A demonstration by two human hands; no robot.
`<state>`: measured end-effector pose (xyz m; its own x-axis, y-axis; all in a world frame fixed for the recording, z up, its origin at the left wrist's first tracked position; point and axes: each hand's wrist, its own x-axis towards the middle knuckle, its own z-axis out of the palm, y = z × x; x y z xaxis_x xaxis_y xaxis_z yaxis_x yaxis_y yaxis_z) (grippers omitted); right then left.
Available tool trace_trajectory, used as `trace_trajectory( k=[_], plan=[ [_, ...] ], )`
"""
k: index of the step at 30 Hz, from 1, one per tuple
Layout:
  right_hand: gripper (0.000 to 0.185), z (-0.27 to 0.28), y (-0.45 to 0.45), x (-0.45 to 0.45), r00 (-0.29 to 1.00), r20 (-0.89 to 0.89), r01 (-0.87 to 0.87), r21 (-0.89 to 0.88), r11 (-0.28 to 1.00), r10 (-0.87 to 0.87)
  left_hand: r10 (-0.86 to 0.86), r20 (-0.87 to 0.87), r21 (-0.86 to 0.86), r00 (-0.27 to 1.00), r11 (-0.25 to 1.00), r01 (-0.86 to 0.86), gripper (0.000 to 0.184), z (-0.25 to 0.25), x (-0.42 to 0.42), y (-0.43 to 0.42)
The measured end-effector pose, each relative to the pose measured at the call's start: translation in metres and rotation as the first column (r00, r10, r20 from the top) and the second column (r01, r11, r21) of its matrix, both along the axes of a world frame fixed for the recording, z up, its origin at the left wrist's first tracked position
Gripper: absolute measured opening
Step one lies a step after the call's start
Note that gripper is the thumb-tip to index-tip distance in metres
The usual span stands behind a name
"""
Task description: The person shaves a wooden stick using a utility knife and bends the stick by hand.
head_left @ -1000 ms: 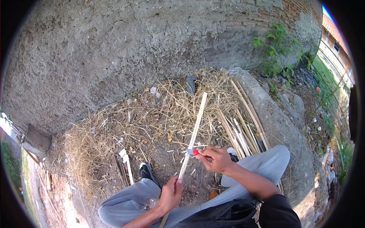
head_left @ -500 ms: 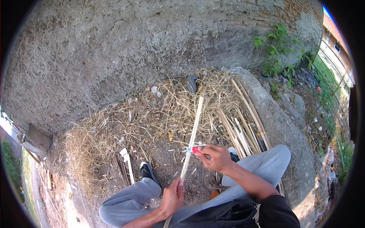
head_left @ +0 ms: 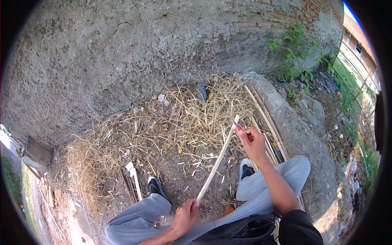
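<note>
My left hand [head_left: 185,216] is closed around the lower part of a long pale wooden strip [head_left: 218,162], which slants up and away to the right. My right hand [head_left: 254,143] grips a small red-handled knife [head_left: 239,128]. Its blade lies against the strip close to the far end. Most of the knife's handle is hidden by the fingers. Short pale shavings [head_left: 197,163] are scattered on the dirt beneath the strip.
Several wooden strips [head_left: 265,112] lie at the right beside a concrete ledge [head_left: 286,118]. Dry straw [head_left: 192,112] covers the ground before a rough wall [head_left: 134,53]. Another pale strip [head_left: 137,183] lies near my left shoe [head_left: 157,188]. A green plant [head_left: 292,53] grows by the wall.
My right hand has moved up and to the right with the knife, from the middle of the strip to near its far end. The strip's far end has swung right and lower.
</note>
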<state>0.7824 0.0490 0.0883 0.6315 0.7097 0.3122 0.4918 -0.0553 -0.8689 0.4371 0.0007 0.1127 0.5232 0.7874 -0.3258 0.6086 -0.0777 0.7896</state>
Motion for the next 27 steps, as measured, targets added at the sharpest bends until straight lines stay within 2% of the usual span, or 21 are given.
trace_trajectory(
  k=[2,4,5,6,8,9,10,14,16,20,23,25,26,27],
  plan=[
    [0.023,0.001,-0.001,-0.021,0.999,-0.03,-0.046,0.012,0.999,0.046,-0.01,0.013,-0.015,1.0,1.0,0.011,0.024,-0.011,-0.005,0.006],
    [0.023,-0.004,-0.004,-0.033,0.994,0.024,-0.11,0.079,0.991,0.108,0.053,0.098,-0.08,0.994,0.996,-0.045,0.025,-0.017,-0.005,0.009],
    [0.023,-0.006,-0.007,-0.033,0.986,0.041,-0.163,-0.001,0.987,0.163,0.052,0.1,-0.077,0.994,0.996,-0.044,0.025,-0.02,-0.005,0.009],
    [0.023,-0.005,-0.01,-0.037,0.986,0.043,-0.162,0.001,0.987,0.162,0.083,0.116,-0.063,0.99,0.995,-0.076,0.025,-0.02,-0.005,0.01],
    [0.021,-0.002,-0.014,-0.048,0.94,0.15,-0.309,-0.02,0.951,0.308,0.119,0.133,-0.049,0.984,0.992,-0.113,0.025,-0.022,-0.004,0.01],
    [0.021,0.0,-0.015,-0.056,0.916,0.231,-0.345,0.029,0.938,0.329,0.138,0.17,-0.073,0.976,0.989,-0.127,0.025,-0.023,-0.005,0.01],
    [0.021,-0.001,-0.016,-0.064,0.915,0.229,-0.349,0.03,0.937,0.333,0.158,0.206,-0.098,0.966,0.985,-0.14,0.025,-0.024,-0.005,0.01],
    [0.021,-0.003,-0.02,-0.085,0.877,0.257,-0.43,0.047,0.902,0.405,0.127,0.159,-0.14,0.979,0.985,-0.105,0.023,-0.016,-0.002,0.013],
    [0.018,-0.007,-0.02,-0.088,0.84,0.347,-0.455,0.032,0.89,0.417,0.176,0.215,-0.361,0.961,0.928,-0.089,0.022,-0.001,0.002,0.012],
    [0.018,-0.009,-0.021,-0.086,0.82,0.354,-0.477,-0.008,0.879,0.449,0.133,0.247,-0.334,0.96,0.942,-0.045,0.021,-0.014,-0.001,0.015],
    [0.017,-0.008,-0.021,-0.088,0.823,0.347,-0.474,-0.016,0.881,0.449,0.085,0.312,-0.251,0.946,0.968,-0.004,0.025,-0.018,0.002,0.015],
    [0.017,-0.009,-0.02,-0.089,0.829,0.372,-0.471,0.059,0.88,0.419,0.202,0.282,-0.278,0.938,0.953,-0.121,0.025,-0.009,0.01,0.012],
    [0.017,-0.011,-0.019,-0.088,0.828,0.372,-0.472,0.057,0.88,0.42,0.203,0.282,-0.28,0.937,0.952,-0.122,0.025,-0.012,0.009,0.01],
    [0.017,-0.013,-0.017,-0.087,0.82,0.38,-0.485,0.063,0.872,0.428,0.167,0.226,-0.197,0.96,0.973,-0.123,0.025,-0.015,0.008,0.005]
  ],
)
